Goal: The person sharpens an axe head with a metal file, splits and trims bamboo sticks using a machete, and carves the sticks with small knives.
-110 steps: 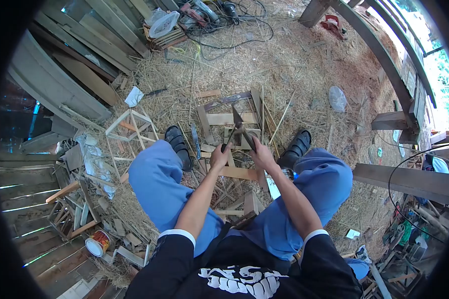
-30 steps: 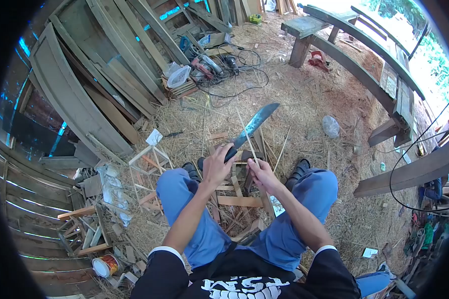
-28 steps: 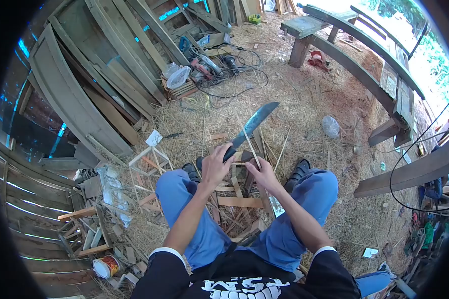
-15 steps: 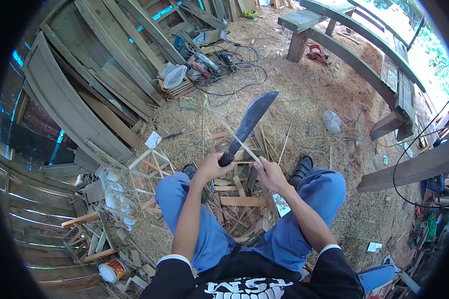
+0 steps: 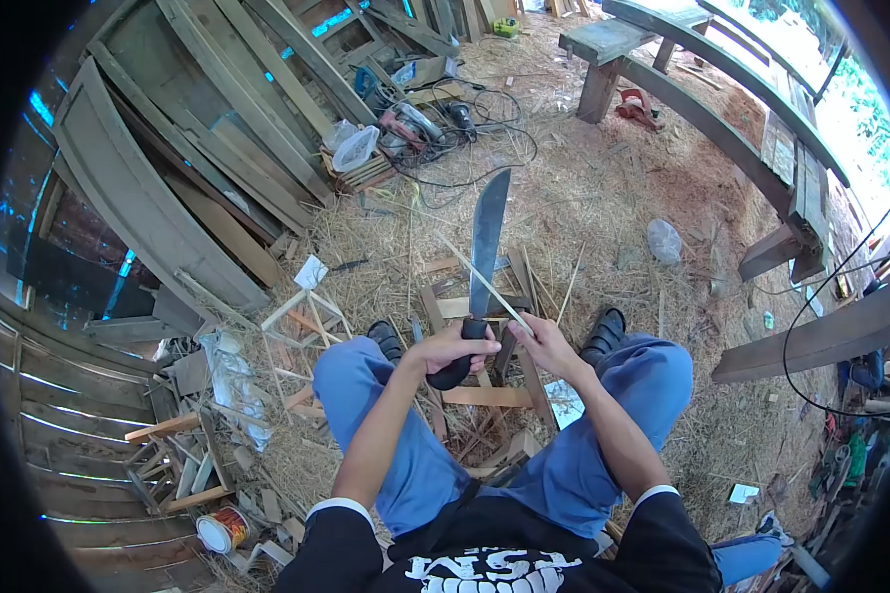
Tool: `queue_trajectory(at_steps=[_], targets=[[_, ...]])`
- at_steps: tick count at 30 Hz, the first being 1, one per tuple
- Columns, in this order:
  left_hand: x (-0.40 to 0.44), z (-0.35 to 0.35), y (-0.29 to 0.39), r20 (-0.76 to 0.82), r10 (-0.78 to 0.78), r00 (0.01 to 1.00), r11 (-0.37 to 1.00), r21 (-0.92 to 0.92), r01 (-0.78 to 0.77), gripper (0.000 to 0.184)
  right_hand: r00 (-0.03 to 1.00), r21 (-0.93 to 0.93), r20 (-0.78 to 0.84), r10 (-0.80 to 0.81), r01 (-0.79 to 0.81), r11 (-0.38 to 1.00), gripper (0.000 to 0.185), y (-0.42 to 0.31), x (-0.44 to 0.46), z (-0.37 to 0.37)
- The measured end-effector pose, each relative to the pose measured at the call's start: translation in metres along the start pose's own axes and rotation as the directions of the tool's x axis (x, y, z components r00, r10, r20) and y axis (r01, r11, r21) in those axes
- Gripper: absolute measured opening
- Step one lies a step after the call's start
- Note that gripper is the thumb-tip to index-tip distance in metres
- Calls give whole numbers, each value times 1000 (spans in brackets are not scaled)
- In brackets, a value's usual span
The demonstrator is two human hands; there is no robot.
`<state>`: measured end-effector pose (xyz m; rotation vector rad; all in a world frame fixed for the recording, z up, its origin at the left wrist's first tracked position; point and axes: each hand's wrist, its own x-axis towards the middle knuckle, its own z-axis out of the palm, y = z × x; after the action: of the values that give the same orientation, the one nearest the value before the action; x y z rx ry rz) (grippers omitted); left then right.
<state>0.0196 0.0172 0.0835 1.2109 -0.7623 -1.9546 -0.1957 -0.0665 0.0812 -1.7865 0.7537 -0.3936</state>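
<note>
Looking down in the head view, we clamp our left hand on the black handle of a knife, above the floor; our right hand, just apart, pinches a thin stick crossing the blade. Our shirt reads "TSM"; near the floor's left edge, a can bears print too small to read.

Long black-handled steel knife in the left hand, slim pale wooden stick in the right hand crossing the knife, tan wooden slat between blue-trousered knees, grey wooden boards at left, clear plastic bag on straw-strewn floor at right.
</note>
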Motion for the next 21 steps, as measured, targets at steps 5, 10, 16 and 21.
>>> queue_trajectory(at_steps=[5, 10, 16, 21], targets=[[4, 2, -1, -99, -41, 994, 999, 16, 43, 21, 999, -36, -2, 38, -38, 999, 38, 19, 4, -1], [14, 2, -14, -267, -9, 964, 992, 123, 43, 20, 993, -141, 36, 116, -110, 984, 48, 51, 12, 5], [17, 2, -17, -315, 45, 948, 993, 114, -9, 23, 977, 90, 49, 207, -211, 973, 56, 35, 13, 5], [15, 8, -14, -393, 103, 914, 983, 183, -33, 19, 998, 74, -34, 53, -50, 996, 58, 47, 13, 10]])
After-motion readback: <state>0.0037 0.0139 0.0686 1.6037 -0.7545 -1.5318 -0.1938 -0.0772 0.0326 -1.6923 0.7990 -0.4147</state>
